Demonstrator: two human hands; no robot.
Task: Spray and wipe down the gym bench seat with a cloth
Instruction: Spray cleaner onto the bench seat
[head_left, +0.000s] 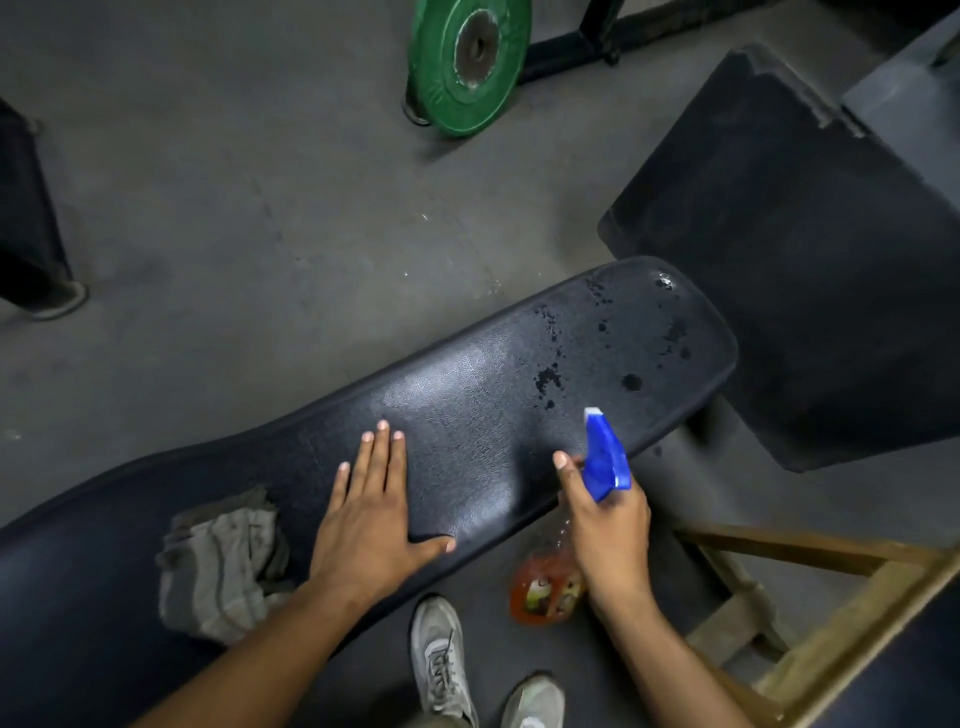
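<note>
Far left there's a dark shape (26, 218) cut off by the frame edge, can't tell what it is. On the black padded bench seat (467, 415) your grey cloth (221, 566) lies crumpled, just left of your left hand (371, 525). That hand is flat on the vinyl, fingers (382, 457) straight and spread, gripping nothing. Up top a green weight plate (470, 62) leans on a black frame, partly out of shot. Below, your grey sneakers (441, 660) stand on the floor, the right one cropped. The seat's far right end has dark wet droplets (550, 379) on it. Your right hand (608, 525) is wrapped around the neck of the spray bottle (545, 587), with the blue trigger head (605, 457) aimed along the seat. The hand hides most of the bottle; its label is too blurry to read. A wooden frame (810, 613) sits at the right.
</note>
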